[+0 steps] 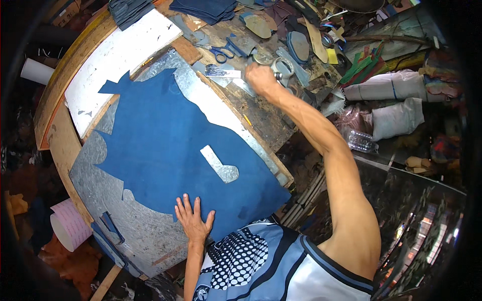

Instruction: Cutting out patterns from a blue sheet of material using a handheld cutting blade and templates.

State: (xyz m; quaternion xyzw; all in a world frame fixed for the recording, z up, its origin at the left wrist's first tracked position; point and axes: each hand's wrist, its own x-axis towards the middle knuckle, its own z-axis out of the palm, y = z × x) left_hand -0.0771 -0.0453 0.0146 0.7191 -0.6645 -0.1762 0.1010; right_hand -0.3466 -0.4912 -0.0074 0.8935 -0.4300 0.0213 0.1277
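A large piece of blue leather point(155, 135) with a ragged outline lies spread over a grey metal-topped work surface point(145, 236). On it rests a hook-shaped whitish template point(213, 159) with a rounded grey end. My left hand point(193, 220) lies flat at the leather's near edge, fingers spread. Reaching over the wooden bench at the far right, my right hand point(261, 79) is closed; a small dark end shows beside it, but what it grips is mostly hidden. Just left of that fist is a flat whitish bar with dark marks point(223, 72). Dark blue-handled scissors point(223, 51) lie nearby.
Leather scraps and cut pieces point(298, 46) and round rolls clutter the wooden bench point(246, 105). Folded dark leather point(131, 12) sits at the far left. A wooden strip point(241, 125) edges the work surface. White sacks point(396, 118) lie at right, a pink-white roll point(71, 224) at left.
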